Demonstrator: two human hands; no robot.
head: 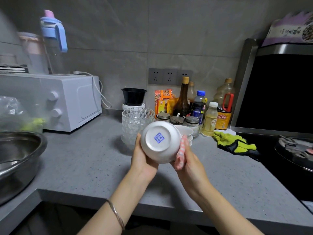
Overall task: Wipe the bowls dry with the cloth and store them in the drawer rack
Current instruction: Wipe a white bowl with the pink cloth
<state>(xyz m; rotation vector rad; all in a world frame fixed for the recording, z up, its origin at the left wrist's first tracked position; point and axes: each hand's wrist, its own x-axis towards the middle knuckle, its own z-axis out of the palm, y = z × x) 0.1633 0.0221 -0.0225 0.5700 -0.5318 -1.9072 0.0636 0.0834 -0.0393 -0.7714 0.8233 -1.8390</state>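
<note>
Above counter (pixel 84 158), we grip white bowl (pixel 160 141), base toward us: left hand (pixel 142 160) cups side, right hand (pixel 191 165) clamps pink cloth (pixel 182 153) against other. Better: turn bowl, cloth fixed.

White bowl (pixel 160 141) — glazed, blue square stamp on foot — held above counter (pixel 88 160), tipped on side, base toward camera, mouth facing away. Pink-and-white checked cloth (pixel 181 152), bunched, pressed to its side at 3 o'clock. Stacked white bowls (pixel 186 132) upright just behind, at 2 o'clock. Glass bowls (pixel 135 122) — faceted, nested upright — at 10 o'clock, close by.
</note>
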